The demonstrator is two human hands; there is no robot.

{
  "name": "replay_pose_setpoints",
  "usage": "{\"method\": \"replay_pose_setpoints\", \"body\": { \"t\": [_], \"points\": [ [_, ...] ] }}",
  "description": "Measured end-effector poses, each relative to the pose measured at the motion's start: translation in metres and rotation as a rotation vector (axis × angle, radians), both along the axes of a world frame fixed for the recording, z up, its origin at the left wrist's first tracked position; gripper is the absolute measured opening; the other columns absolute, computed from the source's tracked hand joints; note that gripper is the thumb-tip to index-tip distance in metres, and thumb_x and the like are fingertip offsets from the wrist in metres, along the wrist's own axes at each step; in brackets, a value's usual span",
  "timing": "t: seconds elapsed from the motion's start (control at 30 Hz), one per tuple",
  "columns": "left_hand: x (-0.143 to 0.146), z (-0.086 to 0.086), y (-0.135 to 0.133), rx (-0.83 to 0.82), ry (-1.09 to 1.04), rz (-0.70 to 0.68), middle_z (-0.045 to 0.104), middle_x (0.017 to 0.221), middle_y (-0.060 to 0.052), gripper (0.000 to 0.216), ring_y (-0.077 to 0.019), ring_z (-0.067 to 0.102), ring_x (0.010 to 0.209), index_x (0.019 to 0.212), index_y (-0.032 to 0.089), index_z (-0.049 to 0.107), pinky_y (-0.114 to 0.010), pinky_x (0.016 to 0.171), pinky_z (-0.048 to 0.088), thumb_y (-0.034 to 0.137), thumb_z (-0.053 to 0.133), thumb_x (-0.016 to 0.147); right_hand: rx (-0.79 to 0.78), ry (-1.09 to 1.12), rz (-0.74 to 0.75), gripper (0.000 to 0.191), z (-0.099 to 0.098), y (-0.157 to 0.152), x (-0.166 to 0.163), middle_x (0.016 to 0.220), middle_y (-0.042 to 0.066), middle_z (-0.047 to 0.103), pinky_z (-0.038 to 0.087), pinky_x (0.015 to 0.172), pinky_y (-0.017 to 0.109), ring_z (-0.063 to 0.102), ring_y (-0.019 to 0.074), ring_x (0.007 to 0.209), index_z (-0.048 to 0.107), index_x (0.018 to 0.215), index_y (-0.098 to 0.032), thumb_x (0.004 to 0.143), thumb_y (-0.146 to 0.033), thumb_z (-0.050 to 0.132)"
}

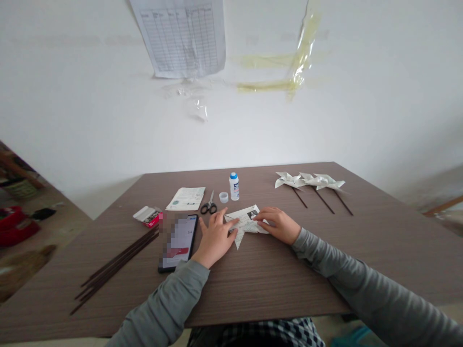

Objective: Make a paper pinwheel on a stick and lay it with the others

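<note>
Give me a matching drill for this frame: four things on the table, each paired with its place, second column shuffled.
Things:
1. scissors
2. phone
3. finished pinwheels
4. bundle of dark sticks

Places:
A. far right of the table
B. near left edge, lying diagonally
C. just beside the left hand, on its left
D. between the printed sheet and the glue bottle

Pairs: 1-D, 2-C, 3-A, 4-B

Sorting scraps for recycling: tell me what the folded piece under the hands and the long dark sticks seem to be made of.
Folded piece: thin printed paper, matte, sharply creased, with text and a photo showing. Dark sticks: slim, straight, dull brown, probably wood or bamboo; too small to tell which.
</note>
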State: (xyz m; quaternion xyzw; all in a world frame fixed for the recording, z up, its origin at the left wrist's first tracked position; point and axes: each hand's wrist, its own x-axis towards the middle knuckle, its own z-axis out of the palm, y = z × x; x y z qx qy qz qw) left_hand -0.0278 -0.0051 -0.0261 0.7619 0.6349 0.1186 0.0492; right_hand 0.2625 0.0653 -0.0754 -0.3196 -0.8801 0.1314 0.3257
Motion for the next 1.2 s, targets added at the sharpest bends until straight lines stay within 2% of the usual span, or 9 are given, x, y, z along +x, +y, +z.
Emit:
{"method": "replay_pose_setpoints", "body": {
  "t": [0.13, 0.23, 0.33, 0.47, 0.63, 0.73, 0.87, 1.1, 1.2],
  "points": [
    [-0.002, 0.000, 0.002, -0.049, 0.010, -0.007, 0.066, 0.201, -0.010, 0.054, -0.0507, 0.057, 0.188, 0.163, 0.053, 0.094, -0.103, 0.149, 0.036, 0.020, 0.076, 0.123, 0.022, -0.043, -0.035, 0.036, 0.000, 0.002, 0.003, 0.151, 0.014, 0.096, 0.073, 0.129, 0.054, 0.092, 0.0337, 0.141, 0.098, 0.143, -0.029, 0.121, -0.016, 0.073],
    [-0.004, -0.001, 0.004, -0.049, -0.007, -0.015, 0.065, 0.202, -0.011, 0.059, -0.0506, 0.057, 0.188, 0.169, 0.053, 0.090, -0.102, 0.148, 0.038, 0.019, 0.075, 0.123, -0.007, -0.153, -0.036, 0.046, -0.002, 0.002, 0.002, 0.162, 0.011, 0.094, 0.068, 0.139, 0.057, 0.089, 0.0315, 0.149, 0.098, 0.145, -0.032, 0.115, -0.007, 0.074],
    [-0.006, -0.001, 0.005, -0.015, -0.030, -0.008, 0.067, 0.200, -0.012, 0.062, -0.0492, 0.060, 0.186, 0.176, 0.050, 0.085, -0.100, 0.148, 0.041, 0.020, 0.076, 0.122, -0.052, -0.239, -0.050, 0.049, -0.001, -0.001, 0.000, 0.162, 0.010, 0.094, 0.065, 0.142, 0.061, 0.088, 0.0330, 0.150, 0.099, 0.143, -0.034, 0.112, -0.005, 0.076],
    [-0.008, -0.004, 0.008, 0.013, -0.074, -0.012, 0.074, 0.193, -0.013, 0.057, -0.0455, 0.063, 0.184, 0.175, 0.041, 0.086, -0.095, 0.152, 0.041, 0.021, 0.069, 0.125, -0.059, -0.298, -0.070, 0.045, 0.005, -0.006, -0.002, 0.156, 0.014, 0.093, 0.063, 0.138, 0.068, 0.086, 0.0372, 0.146, 0.100, 0.147, -0.036, 0.116, -0.013, 0.077],
    [-0.008, -0.008, 0.008, -0.027, -0.169, -0.078, 0.083, 0.183, -0.013, 0.049, -0.0401, 0.069, 0.178, 0.174, 0.035, 0.084, -0.089, 0.159, 0.031, 0.033, 0.067, 0.128, -0.034, -0.294, -0.108, 0.035, 0.005, -0.009, -0.004, 0.141, 0.014, 0.090, 0.062, 0.131, 0.063, 0.081, 0.0362, 0.135, 0.100, 0.147, -0.037, 0.120, -0.025, 0.081],
    [-0.005, -0.004, 0.004, -0.067, -0.162, -0.086, 0.081, 0.185, -0.015, 0.054, -0.0418, 0.069, 0.179, 0.178, 0.034, 0.080, -0.090, 0.161, 0.025, 0.038, 0.078, 0.123, -0.014, -0.283, -0.119, 0.038, 0.002, -0.010, -0.007, 0.138, 0.013, 0.088, 0.061, 0.129, 0.060, 0.078, 0.0357, 0.132, 0.098, 0.152, -0.035, 0.119, -0.024, 0.082],
    [-0.001, 0.004, -0.001, -0.086, -0.131, -0.097, 0.081, 0.185, -0.016, 0.061, -0.0442, 0.067, 0.182, 0.177, 0.034, 0.079, -0.094, 0.160, 0.021, 0.032, 0.087, 0.116, -0.015, -0.305, -0.116, 0.048, 0.002, -0.013, -0.013, 0.140, 0.013, 0.085, 0.061, 0.125, 0.056, 0.076, 0.0347, 0.132, 0.096, 0.158, -0.038, 0.118, -0.017, 0.079],
    [0.002, 0.005, -0.004, -0.071, -0.110, -0.116, 0.083, 0.181, -0.013, 0.053, -0.0469, 0.069, 0.178, 0.163, 0.040, 0.088, -0.099, 0.156, 0.026, 0.030, 0.093, 0.111, 0.038, -0.409, -0.125, 0.053, 0.011, -0.020, -0.019, 0.141, 0.013, 0.082, 0.059, 0.124, 0.054, 0.071, 0.0334, 0.129, 0.097, 0.158, -0.043, 0.117, -0.015, 0.077],
    [0.001, 0.005, -0.004, -0.069, -0.097, -0.121, 0.082, 0.182, -0.014, 0.045, -0.0477, 0.069, 0.177, 0.157, 0.038, 0.092, -0.099, 0.156, 0.026, 0.031, 0.093, 0.113, -0.003, -0.410, -0.146, 0.057, 0.012, -0.020, -0.021, 0.141, 0.013, 0.081, 0.059, 0.125, 0.055, 0.072, 0.0336, 0.130, 0.096, 0.161, -0.046, 0.117, -0.015, 0.077]
  ]
}}
